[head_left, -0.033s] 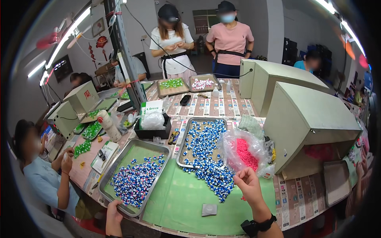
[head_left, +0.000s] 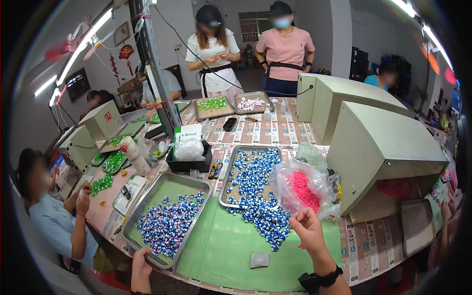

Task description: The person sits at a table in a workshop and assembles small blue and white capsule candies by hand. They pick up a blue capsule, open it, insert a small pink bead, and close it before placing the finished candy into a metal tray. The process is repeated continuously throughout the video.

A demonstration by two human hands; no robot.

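Note:
My left hand (head_left: 141,268) is closed at the near-left rim of a metal tray (head_left: 129,242), thumb and fingertips against the edge. Inside this tray lies a heap of small blue-and-white pieces (head_left: 167,226) with pink bits among them. My right hand (head_left: 309,230) is raised over the green mat (head_left: 211,255), thumb and forefinger pinched together; whatever is between them is too small to make out. Beside it, blue-and-white pieces (head_left: 268,221) spill from a second tray (head_left: 223,196) onto the mat. Just beyond my right fingers, an open plastic bag (head_left: 281,178) holds small pink pieces (head_left: 306,189).
A grey square packet (head_left: 259,260) lies on the mat. Beige metal hoods (head_left: 383,142) stand to the right, near an empty-looking tray (head_left: 418,226). A black box (head_left: 189,162) and a white bottle (head_left: 135,156) stand left of centre. A co-worker (head_left: 64,216) sits left; two people stand across the table.

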